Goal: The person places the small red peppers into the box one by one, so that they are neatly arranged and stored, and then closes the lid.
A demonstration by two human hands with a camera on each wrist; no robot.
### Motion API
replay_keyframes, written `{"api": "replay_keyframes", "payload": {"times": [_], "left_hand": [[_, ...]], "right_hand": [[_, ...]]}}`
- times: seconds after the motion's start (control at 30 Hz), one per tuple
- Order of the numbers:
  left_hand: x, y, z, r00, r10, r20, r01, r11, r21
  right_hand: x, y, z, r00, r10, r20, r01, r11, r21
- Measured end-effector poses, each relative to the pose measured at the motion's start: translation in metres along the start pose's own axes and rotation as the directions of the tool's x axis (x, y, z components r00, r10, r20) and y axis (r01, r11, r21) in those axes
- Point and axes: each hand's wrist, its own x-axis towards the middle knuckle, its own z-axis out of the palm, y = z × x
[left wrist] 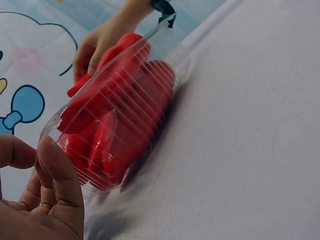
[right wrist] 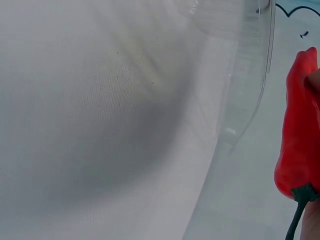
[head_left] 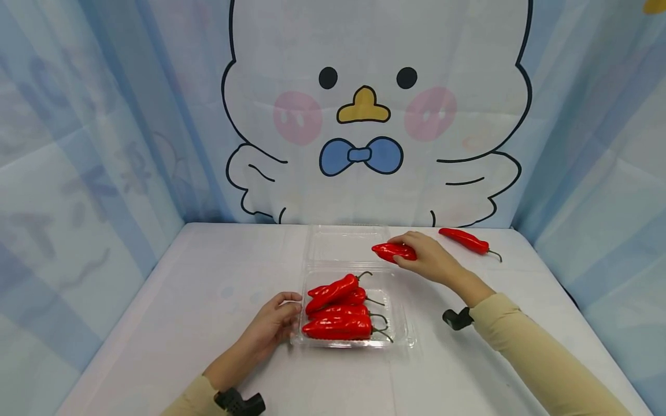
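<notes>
A clear plastic clamshell box (head_left: 400,323) lies opened out on the table, with several red chili peppers (head_left: 338,328) stacked in its near half, green stems to the right. My left hand (head_left: 276,320) is at the box's left side, thumb and finger pinching its rim in the left wrist view. Over the hinge and right edge of the lid (head_left: 343,245), my right hand (head_left: 429,257) grips another red pepper (head_left: 385,251), its tip pointing left. The right wrist view shows this held pepper (right wrist: 297,135) with its green stem.
One more red pepper (head_left: 465,239) lies at the back right of the white table (head_left: 208,271), its stem toward the right. Curtains (head_left: 93,173) stand along both sides, and a cloth with a cartoon bird (head_left: 364,190) hangs behind.
</notes>
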Motion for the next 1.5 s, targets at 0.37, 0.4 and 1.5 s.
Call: {"api": "replay_keyframes", "payload": {"times": [0.37, 0.4, 1.5], "left_hand": [[-0.001, 0.001, 0.001, 1.0, 0.008, -0.001, -0.008, 1.0, 0.01], [-0.002, 0.001, 0.001, 1.0, 0.009, -0.002, -0.009, 1.0, 0.009], [-0.003, 0.0, 0.001, 1.0, 0.008, 0.009, -0.008, 1.0, -0.015]], "right_hand": [[0.0, -0.014, 0.004, 0.999, -0.035, 0.021, 0.035, 0.999, 0.022], [0.0, -0.015, 0.004, 0.999, -0.038, 0.026, 0.037, 0.999, 0.025], [-0.012, -0.059, 0.025, 0.977, -0.199, 0.078, 0.195, 0.979, 0.06]]}}
